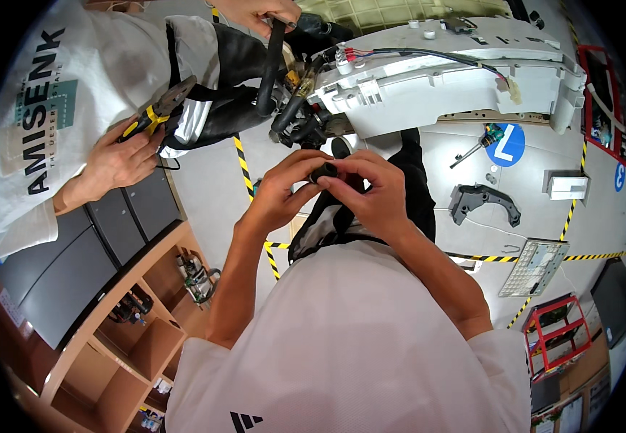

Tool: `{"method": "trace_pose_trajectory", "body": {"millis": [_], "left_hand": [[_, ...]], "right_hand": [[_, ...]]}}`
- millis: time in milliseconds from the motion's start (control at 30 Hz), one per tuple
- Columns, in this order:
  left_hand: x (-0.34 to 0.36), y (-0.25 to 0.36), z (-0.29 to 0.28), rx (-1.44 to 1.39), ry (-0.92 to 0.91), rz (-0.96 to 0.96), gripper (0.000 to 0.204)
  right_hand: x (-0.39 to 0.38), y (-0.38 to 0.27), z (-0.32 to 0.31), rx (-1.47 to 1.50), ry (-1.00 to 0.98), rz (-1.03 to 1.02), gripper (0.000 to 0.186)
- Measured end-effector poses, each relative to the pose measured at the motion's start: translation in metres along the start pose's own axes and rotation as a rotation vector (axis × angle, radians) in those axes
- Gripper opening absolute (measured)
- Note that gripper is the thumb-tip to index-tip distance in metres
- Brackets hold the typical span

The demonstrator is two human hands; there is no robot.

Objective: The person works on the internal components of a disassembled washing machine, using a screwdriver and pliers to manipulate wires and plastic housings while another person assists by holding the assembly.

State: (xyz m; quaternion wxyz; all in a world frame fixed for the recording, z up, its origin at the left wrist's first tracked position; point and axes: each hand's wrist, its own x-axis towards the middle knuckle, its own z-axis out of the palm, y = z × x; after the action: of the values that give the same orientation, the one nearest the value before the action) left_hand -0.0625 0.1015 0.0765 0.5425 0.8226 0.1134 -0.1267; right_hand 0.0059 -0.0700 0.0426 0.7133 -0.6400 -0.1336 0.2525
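Note:
My left hand [284,186] and my right hand [372,193] meet in front of my body, both closed by thumb and fingers on a small black cylindrical part [323,172]. Its round end faces up and looks dark inside; the fingers cover much of its side. Just beyond my hands is a cluster of black hoses and fittings [303,124], beside a large white plastic housing [406,101] with a cable along its top. At the left, a co-worker's hand [119,162] holds pliers [160,112] with yellow-and-black handles. Another co-worker's hand [259,11] grips a thick black hose [272,65].
On the grey floor at right lie a power screwdriver [487,142], a dark curved bracket [482,203] and a pale panel [534,267]. Red frames [558,335] stand at the far right. A wooden shelf unit [150,289] is at left. Yellow-and-black tape [241,159] marks the floor.

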Motion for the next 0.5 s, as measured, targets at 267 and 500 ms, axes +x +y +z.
{"method": "trace_pose_trajectory", "body": {"millis": [267,500], "left_hand": [[0.003,0.003,0.004,0.070,0.073,0.041,0.028],[0.009,0.018,0.022,0.463,0.338,0.046,0.031]], "right_hand": [[0.003,0.005,-0.005,0.014,0.002,0.129,0.022],[0.008,0.008,-0.022,-0.085,-0.012,0.266,0.020]]}}
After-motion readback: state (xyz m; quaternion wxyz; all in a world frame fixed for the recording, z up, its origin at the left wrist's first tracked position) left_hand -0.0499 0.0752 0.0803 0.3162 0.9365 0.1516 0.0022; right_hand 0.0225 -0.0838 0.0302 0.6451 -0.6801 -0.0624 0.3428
